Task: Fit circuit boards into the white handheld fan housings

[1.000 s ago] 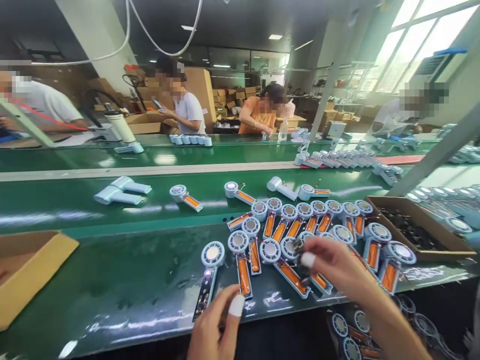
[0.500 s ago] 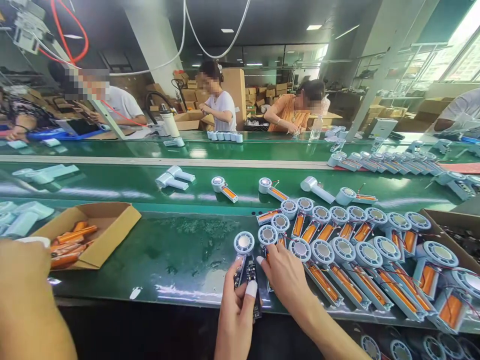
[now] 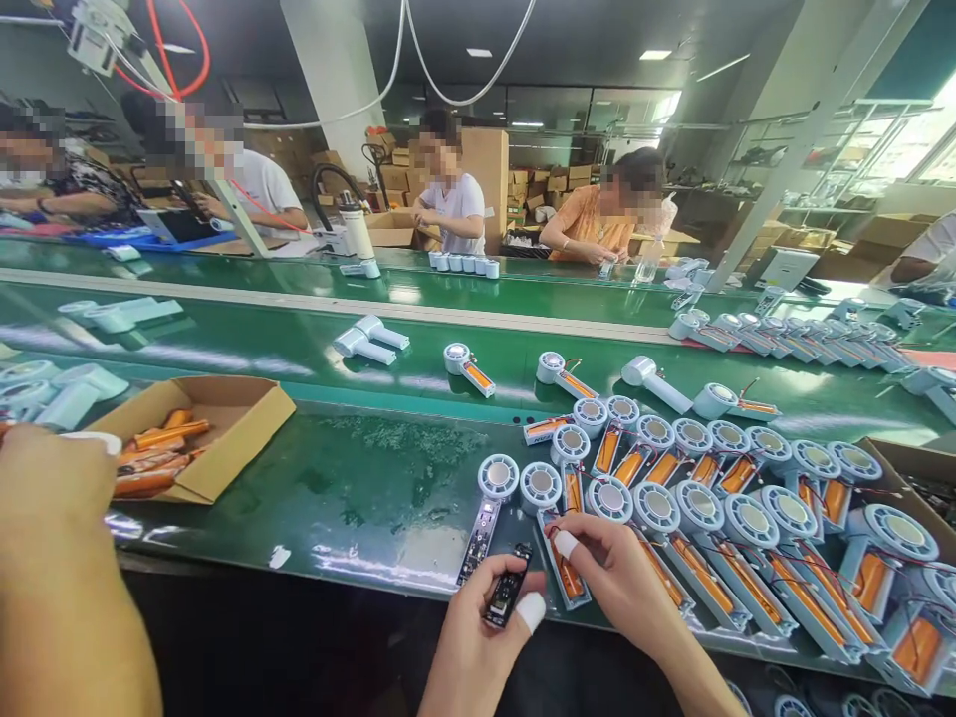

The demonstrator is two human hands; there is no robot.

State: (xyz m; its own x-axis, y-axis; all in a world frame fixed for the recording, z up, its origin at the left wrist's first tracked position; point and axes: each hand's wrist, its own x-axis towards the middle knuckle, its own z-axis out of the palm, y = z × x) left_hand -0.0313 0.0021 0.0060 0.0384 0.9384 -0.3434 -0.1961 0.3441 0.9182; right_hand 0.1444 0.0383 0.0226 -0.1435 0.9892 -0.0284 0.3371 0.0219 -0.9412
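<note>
My left hand [image 3: 482,622] grips a small black circuit board [image 3: 508,590] between thumb and fingers, just past the bench's near edge. My right hand [image 3: 619,573] pinches thin red wires [image 3: 553,532] over the open handle of a pale blue handheld fan [image 3: 541,486]. An orange battery [image 3: 568,570] lies in that handle. Beside it on the left lies another handheld fan [image 3: 498,477] with a circuit board [image 3: 479,538] along its handle. White covers sit on both of my thumbs.
Several fans with orange batteries [image 3: 702,508] crowd the right side. A cardboard box [image 3: 246,423] of orange batteries stands left, near a co-worker's arm [image 3: 60,558]. Beyond runs a green belt [image 3: 314,349] carrying fan parts; co-workers sit across it.
My left hand has brought the black board away from the left fan, tilting it up. My right hand has moved down from the fan head to the wires. The view has shifted slightly.
</note>
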